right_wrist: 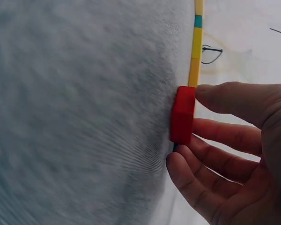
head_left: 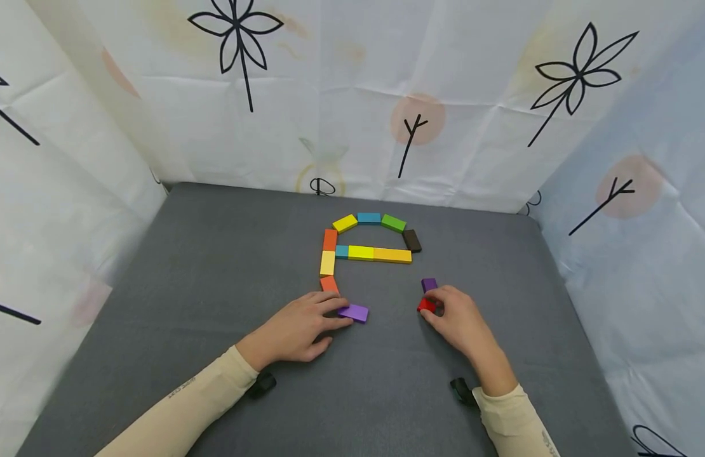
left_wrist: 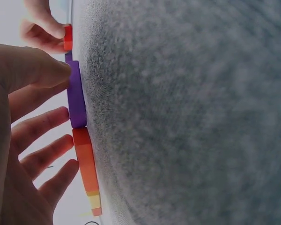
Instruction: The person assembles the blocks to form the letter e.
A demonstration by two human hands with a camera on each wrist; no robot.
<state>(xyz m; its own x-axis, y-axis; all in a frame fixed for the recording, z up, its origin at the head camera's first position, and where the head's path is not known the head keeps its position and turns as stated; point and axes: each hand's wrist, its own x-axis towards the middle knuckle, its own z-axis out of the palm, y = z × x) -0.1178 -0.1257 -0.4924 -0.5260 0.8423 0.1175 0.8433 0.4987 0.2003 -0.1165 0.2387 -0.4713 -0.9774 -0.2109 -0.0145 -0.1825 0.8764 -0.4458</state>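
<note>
Several coloured wooden blocks lie end to end on a dark grey surface. My left hand (head_left: 301,327) holds a light purple block (head_left: 357,313) at the lower left, its thumb against the block's side in the left wrist view. That block's end meets an orange block (head_left: 329,284), close to the other fingertips. With thumb and fingers, my right hand (head_left: 461,320) pinches a red block (right_wrist: 181,115). Just beyond the red block lies a dark purple block (head_left: 429,285), partly hidden by the fingers. The red block is at the dark purple one's near end.
Yellow (head_left: 345,223), blue (head_left: 369,218), green (head_left: 394,222) and dark brown (head_left: 412,240) blocks curve across the top. A straight row with a long orange-yellow block (head_left: 392,255) runs beneath them. Patterned white cloth (head_left: 352,95) stands behind the grey table surface (head_left: 227,254) and at its sides.
</note>
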